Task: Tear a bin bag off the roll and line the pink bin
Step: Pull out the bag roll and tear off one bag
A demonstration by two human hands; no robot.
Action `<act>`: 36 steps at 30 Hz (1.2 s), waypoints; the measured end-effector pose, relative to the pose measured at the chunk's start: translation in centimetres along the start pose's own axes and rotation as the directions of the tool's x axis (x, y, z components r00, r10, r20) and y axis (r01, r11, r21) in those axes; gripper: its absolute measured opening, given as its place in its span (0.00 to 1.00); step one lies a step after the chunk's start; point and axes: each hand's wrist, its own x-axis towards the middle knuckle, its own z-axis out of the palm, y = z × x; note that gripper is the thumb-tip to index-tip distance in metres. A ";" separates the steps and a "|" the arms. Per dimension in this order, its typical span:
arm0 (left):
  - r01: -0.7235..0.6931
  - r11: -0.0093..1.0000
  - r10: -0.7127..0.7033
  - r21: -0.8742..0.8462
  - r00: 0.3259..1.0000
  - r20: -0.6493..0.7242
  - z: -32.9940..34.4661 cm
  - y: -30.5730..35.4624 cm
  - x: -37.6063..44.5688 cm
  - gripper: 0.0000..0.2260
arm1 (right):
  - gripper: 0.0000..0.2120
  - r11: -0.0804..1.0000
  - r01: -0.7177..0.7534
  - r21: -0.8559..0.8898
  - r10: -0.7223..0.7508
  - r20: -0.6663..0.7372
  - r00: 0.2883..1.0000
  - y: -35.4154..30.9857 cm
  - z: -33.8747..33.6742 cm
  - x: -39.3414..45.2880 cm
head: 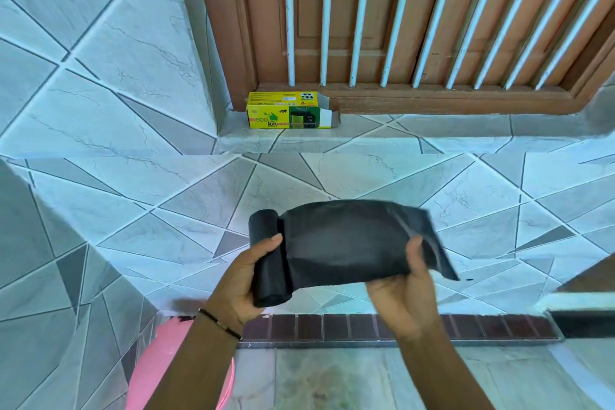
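Roll: the black roll (pixel 268 260) of bin bags is up in front of the tiled wall, standing on end, straight above the pink bin.
Left hand: the left hand (pixel 241 283) has the roll, fingers wrapped round its lower half, thumb across the front. A beaded bracelet (pixel 219 323) sits on that wrist.
Bag: one black bag (pixel 352 243) is unrolled to the right of the roll, still joined to it, sagging a little in the middle.
Right hand: the right hand (pixel 402 289) pinches the bag's free end, thumb on top, fingers closed under the plastic.
Pink bin: the pink bin (pixel 159 366) sits low, under the left forearm, only part of its rim showing.
Box: a yellow and green box (pixel 289 110), end flap open, lies on the tiled ledge (pixel 366 140) well above the roll, against the wooden window frame (pixel 432 100).
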 end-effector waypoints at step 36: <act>0.065 0.997 -0.055 -0.052 0.984 0.172 1.0 -1.4 -1.6 0.36 | 0.12 0.958 -0.024 -0.285 -0.039 -0.212 0.977 2.5 2.3 -2.8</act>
